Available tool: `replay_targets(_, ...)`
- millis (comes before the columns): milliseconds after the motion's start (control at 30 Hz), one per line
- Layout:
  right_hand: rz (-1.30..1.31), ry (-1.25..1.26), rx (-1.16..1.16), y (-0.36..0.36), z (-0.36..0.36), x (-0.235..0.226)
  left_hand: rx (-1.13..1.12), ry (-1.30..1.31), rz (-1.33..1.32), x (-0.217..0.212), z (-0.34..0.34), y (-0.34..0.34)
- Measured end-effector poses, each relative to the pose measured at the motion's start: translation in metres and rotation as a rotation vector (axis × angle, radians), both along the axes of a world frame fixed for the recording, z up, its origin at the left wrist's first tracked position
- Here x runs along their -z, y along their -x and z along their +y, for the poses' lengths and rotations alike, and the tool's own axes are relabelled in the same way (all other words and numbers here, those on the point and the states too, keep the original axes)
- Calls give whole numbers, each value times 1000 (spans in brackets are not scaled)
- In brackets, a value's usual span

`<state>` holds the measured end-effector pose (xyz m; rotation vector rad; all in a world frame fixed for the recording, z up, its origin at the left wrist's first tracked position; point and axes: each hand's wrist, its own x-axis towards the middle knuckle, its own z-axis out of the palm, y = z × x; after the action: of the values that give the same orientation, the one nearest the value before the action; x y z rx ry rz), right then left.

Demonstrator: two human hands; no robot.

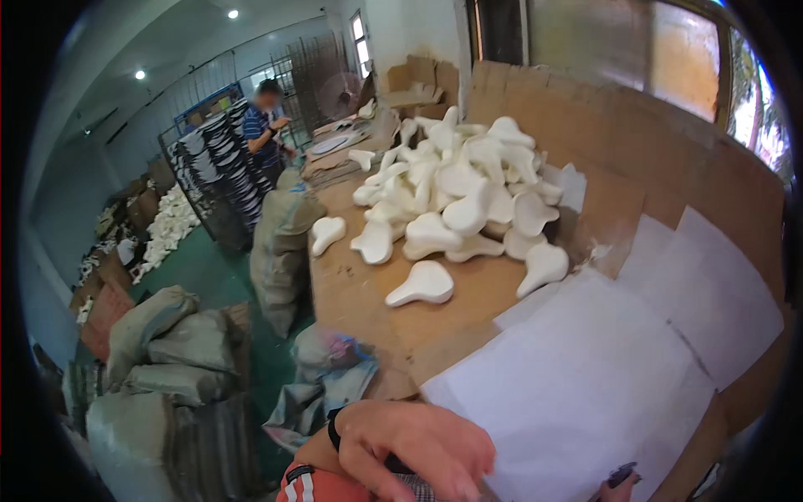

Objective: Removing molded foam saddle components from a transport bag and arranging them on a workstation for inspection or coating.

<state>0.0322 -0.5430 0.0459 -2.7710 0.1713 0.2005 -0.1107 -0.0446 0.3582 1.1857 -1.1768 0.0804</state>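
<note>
My left hand (418, 443), with a black band at the wrist, hangs at the lower edge over the table's near left corner. Its fingers bend downward, thumb and fingers apart, and nothing shows in them. Only a small part of my right hand (617, 492) shows at the bottom, beside a small dark object (622, 475) that it seems to hold; its kind is unclear. White paper sheets (577, 368) cover the near right part of the table (360, 293). Beyond them lies a heap of cream foam bicycle saddle pads (464, 188), with one single pad (422, 284) in front.
Cardboard (585, 134) lines the table's back and right side. Stuffed sacks (284, 243) stand against its left side, and more sacks (176, 343) are piled on the green floor. Another person (263, 134) stands farther back near a rack (209, 167) of dark stacked items.
</note>
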Motion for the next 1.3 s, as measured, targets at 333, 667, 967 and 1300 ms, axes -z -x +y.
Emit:
replay_targets(333, -378, -24, -590, -36, 96, 49, -216, 176, -746, -30, -2, 51)
replay_targets(667, -136, -263, -1382, 79, 485, -38, -426, -41, -855, -30, 126, 209)
replay_targets(967, 225, -250, -1880, 193, 672, 17, -798, 169, 10, 1, 173, 354)
replay_targets(1300, 459, 326, -1983, 223, 790, 135, -1713, 904, 1167, 330, 226, 390)
